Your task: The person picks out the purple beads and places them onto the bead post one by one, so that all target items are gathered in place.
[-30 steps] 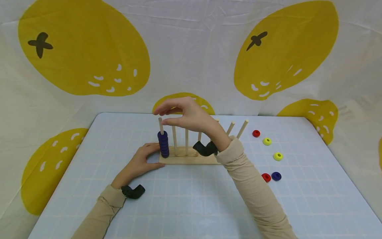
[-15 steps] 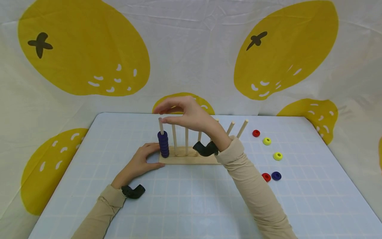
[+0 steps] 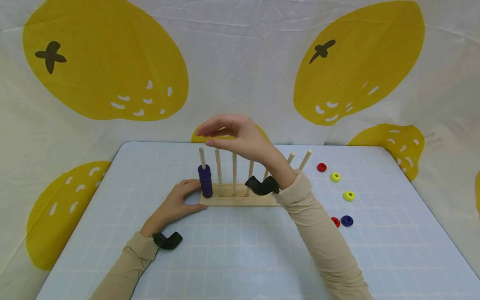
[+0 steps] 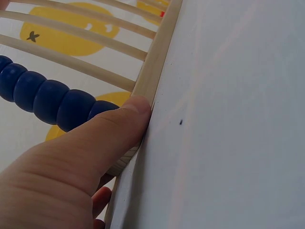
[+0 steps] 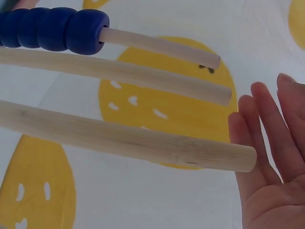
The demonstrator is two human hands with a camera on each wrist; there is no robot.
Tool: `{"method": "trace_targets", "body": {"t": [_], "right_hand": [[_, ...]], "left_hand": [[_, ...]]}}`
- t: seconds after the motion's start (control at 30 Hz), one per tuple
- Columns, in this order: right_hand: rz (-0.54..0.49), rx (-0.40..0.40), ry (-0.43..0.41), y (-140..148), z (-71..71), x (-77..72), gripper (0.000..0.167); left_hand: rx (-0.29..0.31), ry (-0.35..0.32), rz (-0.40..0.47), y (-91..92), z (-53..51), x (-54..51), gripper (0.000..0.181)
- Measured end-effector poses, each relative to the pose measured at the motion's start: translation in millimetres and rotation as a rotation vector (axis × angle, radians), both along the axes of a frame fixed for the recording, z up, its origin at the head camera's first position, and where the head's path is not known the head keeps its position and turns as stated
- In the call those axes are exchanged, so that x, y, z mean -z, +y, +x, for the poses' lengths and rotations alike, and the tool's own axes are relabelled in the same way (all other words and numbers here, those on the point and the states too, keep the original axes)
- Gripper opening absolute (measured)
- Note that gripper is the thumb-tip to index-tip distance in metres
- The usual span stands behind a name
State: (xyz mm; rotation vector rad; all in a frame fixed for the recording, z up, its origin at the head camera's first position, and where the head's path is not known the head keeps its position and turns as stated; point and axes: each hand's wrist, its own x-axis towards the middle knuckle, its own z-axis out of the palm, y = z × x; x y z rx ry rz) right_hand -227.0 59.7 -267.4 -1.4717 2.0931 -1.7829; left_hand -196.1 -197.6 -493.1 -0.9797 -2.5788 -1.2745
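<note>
A wooden peg stand with several upright pegs stands on the table in the head view. Stacked on its leftmost peg are several dark blue beads, and the top of that peg is bare. My left hand grips the left end of the base; the left wrist view shows the thumb against its front edge. Raised above the left-hand pegs, my right hand holds nothing, its fingers loosely bent. In the right wrist view the blue beads sit away from the peg tips and the right fingers.
To the right of the stand lie loose beads: a red bead, two yellow ones including a yellow bead, a dark blue bead and another red bead partly behind the right sleeve. A patterned cloth hangs behind the table.
My right hand has risen a little and shifted right, off the tip of the leftmost peg. The left hand, stand and beads look unchanged.
</note>
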Motion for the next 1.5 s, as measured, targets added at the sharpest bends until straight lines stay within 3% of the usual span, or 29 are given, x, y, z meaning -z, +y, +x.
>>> {"method": "trace_targets", "body": {"t": [0.53, 0.73, 1.33, 1.5], "right_hand": [[-0.064, 0.066, 0.084, 32, 12.9, -10.6, 0.026], [-0.095, 0.097, 0.065, 50, 19.3, -13.9, 0.026], [-0.138, 0.252, 0.056, 111, 46.2, -20.6, 0.028], [-0.121, 0.336, 0.045, 132, 55.5, -17.0, 0.029]], "left_hand": [[0.010, 0.005, 0.003, 0.3, -0.2, -0.6, 0.065], [0.007, -0.001, 0.001, -0.8, 0.1, 0.9, 0.066], [0.006, 0.037, -0.012, -1.2, -1.8, 2.8, 0.065], [0.002, 0.032, -0.014, -0.7, -1.0, 2.6, 0.066]]}}
